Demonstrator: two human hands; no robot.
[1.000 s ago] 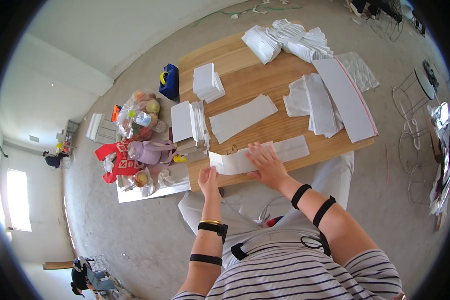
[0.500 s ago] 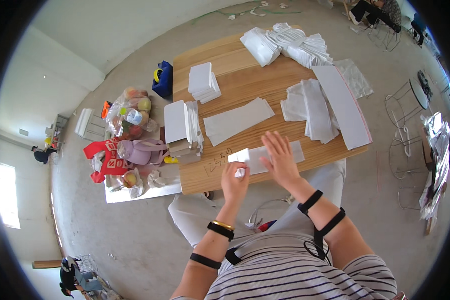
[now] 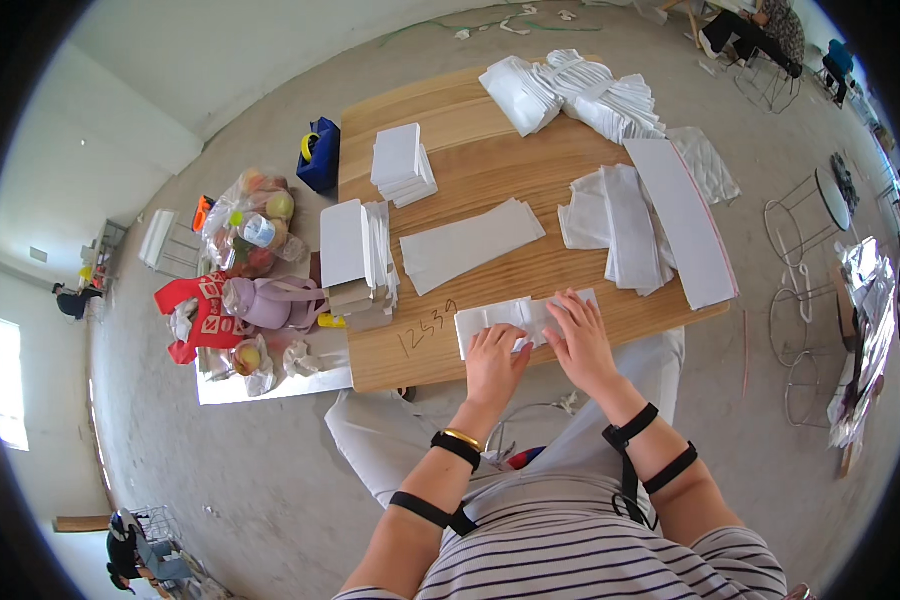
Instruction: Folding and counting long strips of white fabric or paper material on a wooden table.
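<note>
By the wooden surface (image 3: 480,180), a white strip (image 3: 480,318) is being supported near the front, pale sheets (image 3: 472,246) centrally, two white stacks (image 3: 397,155) at the left, a white bundle (image 3: 575,92) at the far edge, and loose white pieces (image 3: 625,228) and a long panel (image 3: 680,220) at the right.

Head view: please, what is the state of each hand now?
Left hand: open, palm down, fingers on the white sheet.
Right hand: open, fingers spread on the same sheet, farther right.

The head-worn fisheye looks down from nearby on the wooden table (image 3: 480,168), white strip (image 3: 488,316) near mid-view.
</note>
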